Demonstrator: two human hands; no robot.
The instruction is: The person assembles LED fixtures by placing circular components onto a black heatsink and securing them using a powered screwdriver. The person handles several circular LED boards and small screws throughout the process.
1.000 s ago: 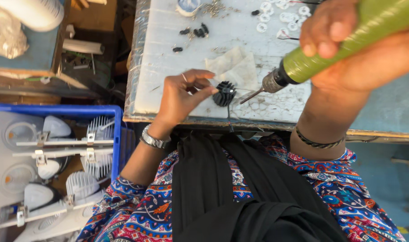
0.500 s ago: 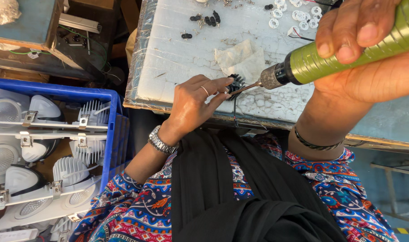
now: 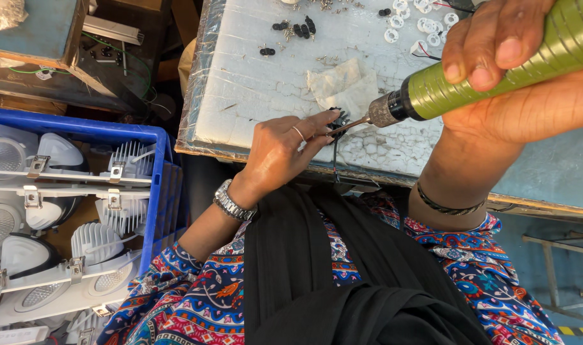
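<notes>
- Right hand (image 3: 515,83), upper right of the frame: fingers wrapped firmly around the green cylindrical electric screwdriver (image 3: 496,73), which slants down toward the centre; its metal chuck and thin bit end at the small black ribbed part (image 3: 338,119).
- Left hand (image 3: 285,150), centre of the frame: fingers closed in a pinch on the small black ribbed part, holding it against the white foam-covered worktop (image 3: 253,70); a thin ring shows on one finger and a silver metal wristwatch (image 3: 230,201) circles the wrist.
- The small black ribbed part lies near the front edge of the worktop, just below a crumpled clear plastic bag (image 3: 342,83); a thin dark wire hangs from it over the table edge. Most of the part is hidden by the fingertips.
- Upper centre of the frame: several small black plastic pieces (image 3: 294,27) and scattered tiny screws rest on the worktop, well apart from the hands.
- Top right of the frame: a cluster of small white ring-shaped pieces (image 3: 425,22) lies on the worktop, behind the screwdriver.
- Left of the frame: a blue plastic crate (image 3: 157,185) holds white round lamp housings with finned backs and metal spring clips (image 3: 68,191).
- Bottom of the frame: the person's patterned multicoloured sleeves and a black draped cloth (image 3: 317,275).
</notes>
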